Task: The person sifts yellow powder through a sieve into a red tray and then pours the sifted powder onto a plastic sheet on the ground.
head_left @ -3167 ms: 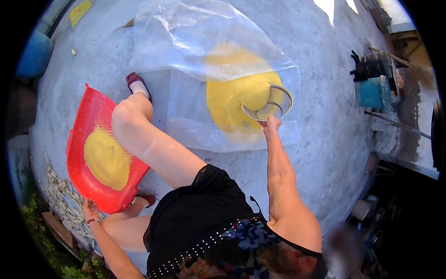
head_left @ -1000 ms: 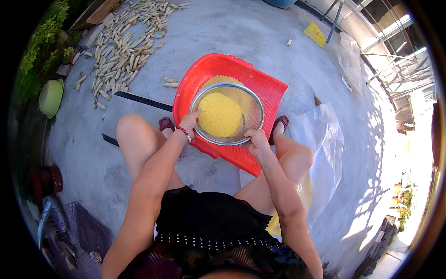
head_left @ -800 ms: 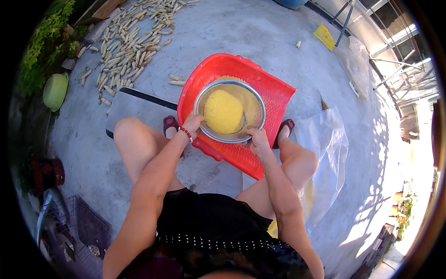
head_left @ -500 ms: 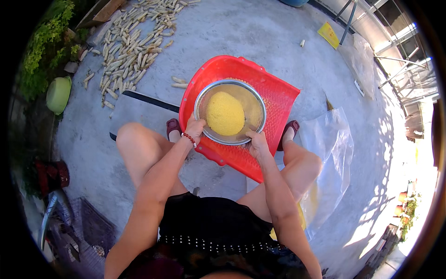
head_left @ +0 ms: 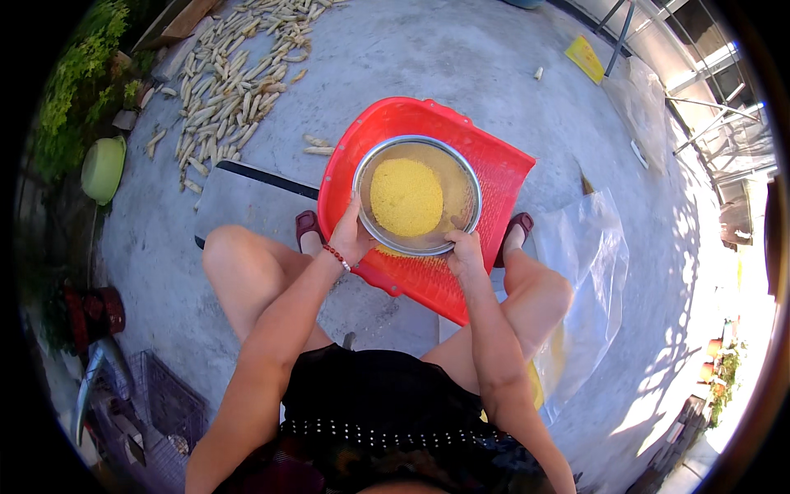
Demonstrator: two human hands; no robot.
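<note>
A round metal sieve [head_left: 472, 221] holds a mound of fine yellow meal [head_left: 406, 196] and hangs over a red plastic scoop-shaped tray [head_left: 502, 177]. My right hand [head_left: 466, 252] grips the sieve's near right rim, its thumb on top. My left hand [head_left: 352, 235], with a beaded bracelet at the wrist, rests against the near left side of the sieve; its fingers are stretched out and not hooked over the rim. Some of its fingers are hidden beneath the sieve. Yellow meal shows on the tray below the near rim.
Corn cobs [head_left: 218, 115] lie in a pile at the far left. A green basin [head_left: 104, 170] stands near the plants. Clear plastic sheeting [head_left: 588, 280] is to my right, and a dark crate [head_left: 169, 395] is at the lower left. The red tray lies between my feet.
The sieve has shifted slightly to the right, my right hand moving with it. My left hand's thumb has come off the rim, and that hand now lies along the sieve's outer side.
</note>
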